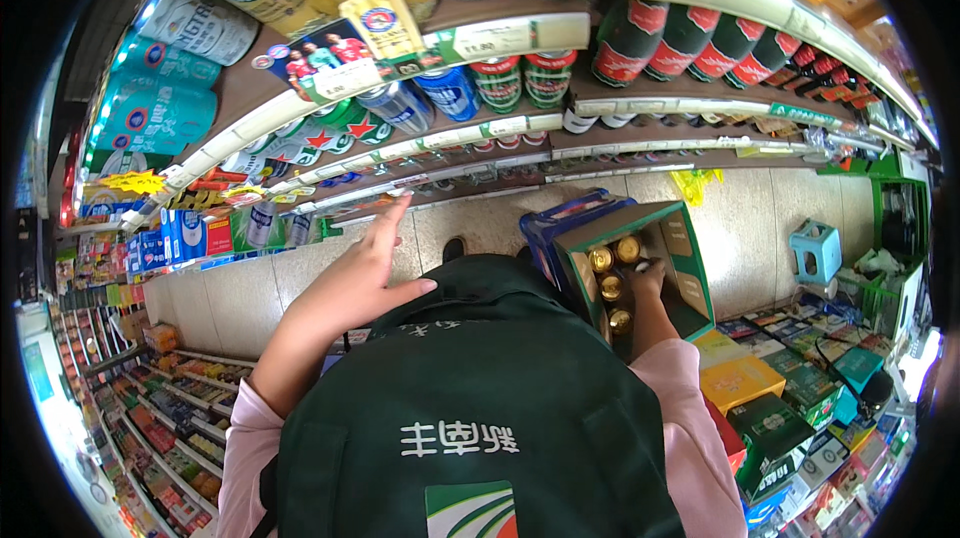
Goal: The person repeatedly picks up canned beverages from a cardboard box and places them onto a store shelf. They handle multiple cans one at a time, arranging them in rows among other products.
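My left hand (371, 264) is held out over the floor in front of the shelves, thumb apart from the straight fingers, with nothing in it. My right hand (646, 283) reaches down into an open cardboard box (694, 260) with green edges. Several gold-topped drink containers (610, 286) stand inside, along the box's left side. A small pale spot shows at my right fingertips; what they touch is partly hidden. Against the box's far left side is a blue plastic crate or stool (536, 227). A dark green apron (472, 380) covers my front.
Store shelves ahead hold beer cans (375, 122) and dark bottles with red labels (694, 43). A light blue plastic stool (815, 251) and a yellow plastic bag (696, 184) are on the tiled floor (750, 245). Stacked cartons (772, 433) crowd the right; low goods shelves (165, 433) stand left.
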A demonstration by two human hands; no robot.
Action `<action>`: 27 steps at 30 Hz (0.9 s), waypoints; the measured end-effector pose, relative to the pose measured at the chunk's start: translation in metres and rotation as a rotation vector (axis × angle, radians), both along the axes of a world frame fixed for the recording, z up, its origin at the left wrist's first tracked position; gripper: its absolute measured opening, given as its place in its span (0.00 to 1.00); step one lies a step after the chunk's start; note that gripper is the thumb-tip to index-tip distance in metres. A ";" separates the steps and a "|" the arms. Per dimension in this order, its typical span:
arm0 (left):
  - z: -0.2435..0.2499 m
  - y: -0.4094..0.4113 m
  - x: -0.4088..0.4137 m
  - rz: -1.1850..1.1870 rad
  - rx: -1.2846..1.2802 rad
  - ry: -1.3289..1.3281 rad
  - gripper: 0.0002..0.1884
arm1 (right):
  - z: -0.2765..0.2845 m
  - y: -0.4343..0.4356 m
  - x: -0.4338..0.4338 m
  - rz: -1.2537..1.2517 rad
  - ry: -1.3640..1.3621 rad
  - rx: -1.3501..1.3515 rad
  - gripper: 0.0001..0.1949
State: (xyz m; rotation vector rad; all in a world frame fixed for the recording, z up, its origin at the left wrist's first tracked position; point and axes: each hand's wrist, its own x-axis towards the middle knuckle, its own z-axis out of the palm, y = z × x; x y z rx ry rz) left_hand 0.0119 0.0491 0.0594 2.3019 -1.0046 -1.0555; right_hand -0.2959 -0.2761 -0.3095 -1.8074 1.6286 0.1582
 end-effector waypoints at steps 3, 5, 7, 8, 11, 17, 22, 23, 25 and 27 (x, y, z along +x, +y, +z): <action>-0.010 0.006 0.011 -0.082 -0.076 -0.056 0.53 | -0.017 -0.014 -0.017 0.121 0.163 -0.011 0.59; -0.012 0.005 0.021 -0.108 -0.116 -0.039 0.52 | -0.009 -0.025 -0.024 0.208 0.297 0.083 0.57; -0.019 0.015 0.028 -0.127 -0.238 -0.101 0.52 | 0.044 -0.024 0.000 0.230 0.384 0.224 0.49; -0.018 0.021 0.031 -0.114 -0.231 -0.113 0.52 | 0.083 -0.018 0.018 0.220 0.381 0.311 0.45; -0.022 0.034 0.043 -0.139 -0.315 -0.199 0.49 | 0.191 0.007 0.065 0.367 0.094 0.526 0.29; 0.002 0.049 0.067 0.022 -0.573 0.038 0.23 | 0.405 0.116 0.204 0.919 -0.919 0.522 0.28; 0.007 0.078 0.079 0.152 -0.777 0.081 0.20 | 0.476 0.205 0.325 1.204 -1.240 0.100 0.34; 0.006 0.086 0.083 0.165 -0.780 0.078 0.21 | 0.476 0.218 0.354 1.213 -1.286 0.007 0.35; 0.001 0.103 0.090 0.185 -0.804 -0.014 0.22 | 0.471 0.236 0.407 1.075 -1.300 -0.074 0.38; -0.003 0.125 0.095 0.218 -0.825 -0.036 0.24 | 0.471 0.250 0.454 0.915 -1.315 -0.067 0.41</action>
